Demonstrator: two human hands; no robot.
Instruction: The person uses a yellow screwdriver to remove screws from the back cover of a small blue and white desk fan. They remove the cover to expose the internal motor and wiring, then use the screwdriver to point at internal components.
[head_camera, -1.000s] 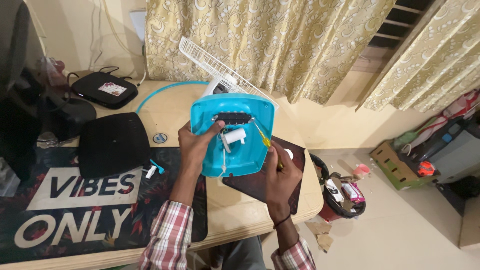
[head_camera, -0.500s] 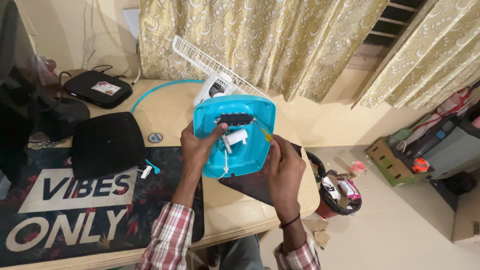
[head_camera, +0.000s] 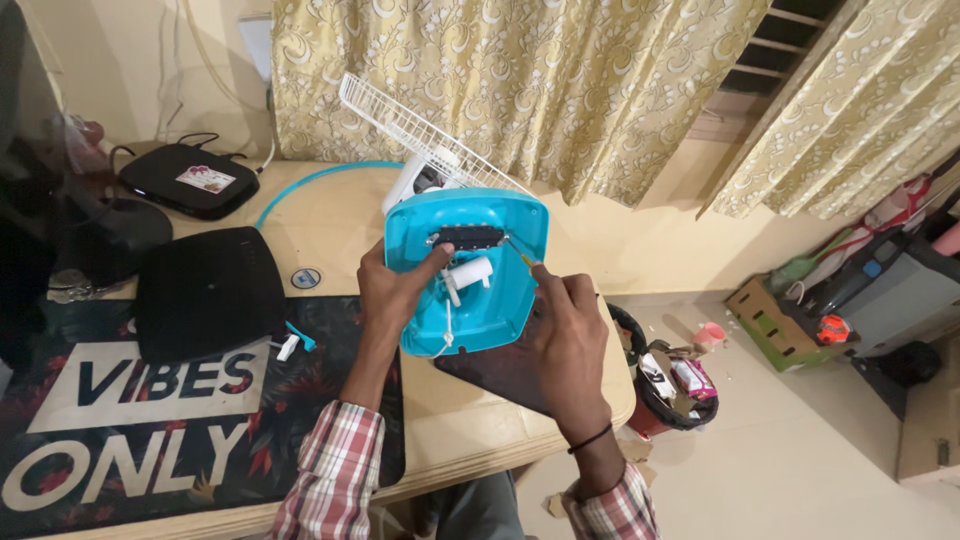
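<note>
Turquoise base: plastic fan base (head_camera: 470, 300) tipped up over the wooden desk (head_camera: 340, 225), underside toward the camera, black strip and white part showing.
Left hand: left hand (head_camera: 395, 290) clasps the base's left edge, thumb on the underside.
Right hand: right hand (head_camera: 565, 335) at the base's right edge, curled around a yellow-handled screwdriver (head_camera: 520, 253), tip against the underside.
Grille: white wire grille (head_camera: 420, 135) behind the base.
Mat: dark mat (head_camera: 500, 370) just below the base.
Bin: waste bin (head_camera: 675, 385) right of the base, on the floor.
</note>
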